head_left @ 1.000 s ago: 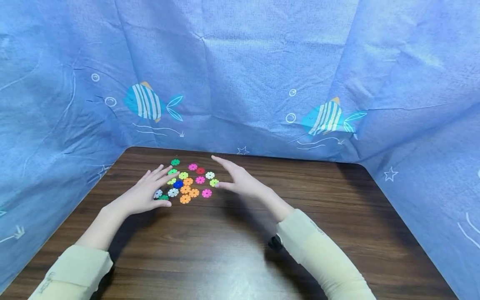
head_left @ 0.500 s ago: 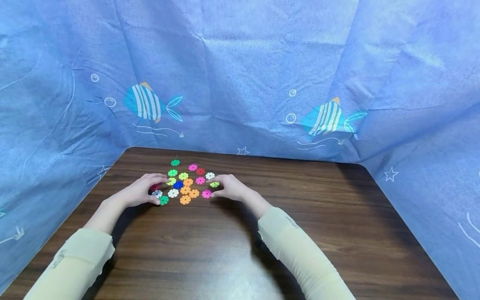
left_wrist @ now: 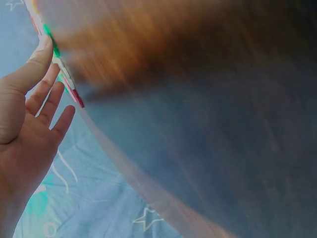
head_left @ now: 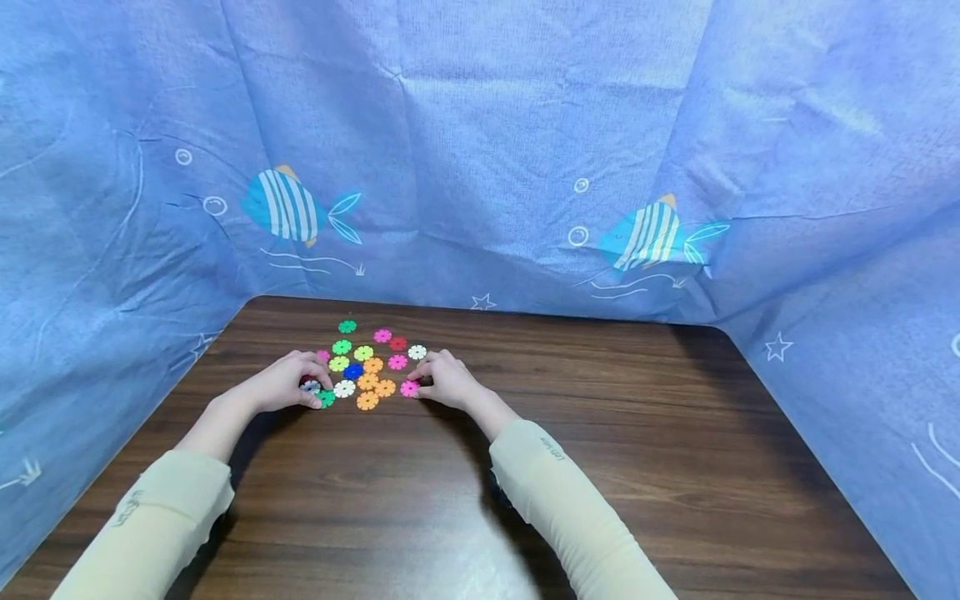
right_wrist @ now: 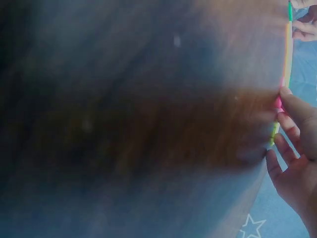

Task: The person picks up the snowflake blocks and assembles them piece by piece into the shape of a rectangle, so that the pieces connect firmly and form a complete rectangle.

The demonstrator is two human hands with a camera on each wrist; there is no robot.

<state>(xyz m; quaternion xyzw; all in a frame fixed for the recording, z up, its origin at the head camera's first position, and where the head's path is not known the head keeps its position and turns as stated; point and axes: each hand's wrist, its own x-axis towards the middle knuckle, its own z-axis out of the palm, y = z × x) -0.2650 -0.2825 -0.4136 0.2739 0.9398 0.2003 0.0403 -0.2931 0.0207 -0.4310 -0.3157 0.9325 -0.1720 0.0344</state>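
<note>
Discs (head_left: pixel 368 381) sit loose on the table's (head_left: pixel 600 433) far left, nothing joined that I can see, so looks barely started. Left hand (head_left: pixel 287 382) touches the green disc (head_left: pixel 327 399), right hand (head_left: pixel 450 382) the pink disc (head_left: pixel 408 389), fingers relaxed, neither gripping.

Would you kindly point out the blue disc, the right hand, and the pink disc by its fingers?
Blue disc (head_left: pixel 353 371): head view, centre of its face.
Right hand (head_left: pixel 450 382): head view, back of hand.
Pink disc (head_left: pixel 408 389): head view, its uncovered part.
</note>
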